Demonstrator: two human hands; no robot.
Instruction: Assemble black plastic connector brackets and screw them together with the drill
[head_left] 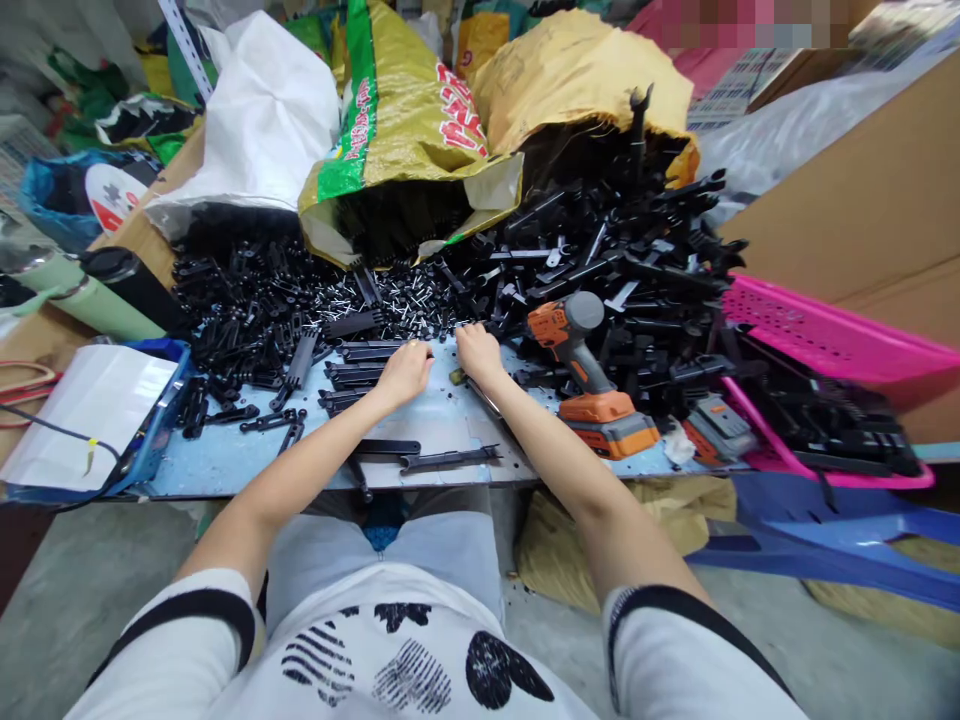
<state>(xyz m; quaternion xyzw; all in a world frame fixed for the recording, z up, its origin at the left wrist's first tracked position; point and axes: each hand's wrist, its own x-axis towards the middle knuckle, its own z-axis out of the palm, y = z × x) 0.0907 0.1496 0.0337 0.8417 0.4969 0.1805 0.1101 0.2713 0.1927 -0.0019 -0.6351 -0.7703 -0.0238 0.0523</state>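
My left hand (406, 371) is over the blue work surface (450, 425), at the right ends of a stack of black flat parts (352, 375); its fingers are curled together. My right hand (478, 352) reaches to the edge of a pile of small silver screws (420, 300), fingers bent down and close together. What either hand holds is too small to make out. Below them, a black wrench-like part (450, 458) and a black flat bar (388, 447) lie near the front edge. An orange and grey power drill (581, 370) stands right of my right hand.
Black parts (247, 290) heap up at the left, and more black pieces (645, 270) at the right. Behind are a white sack (262, 110), a green-yellow sack (405, 110) and a tan sack (577, 75). A pink basket (840, 335) is at right, a blue tray (161, 430) at left.
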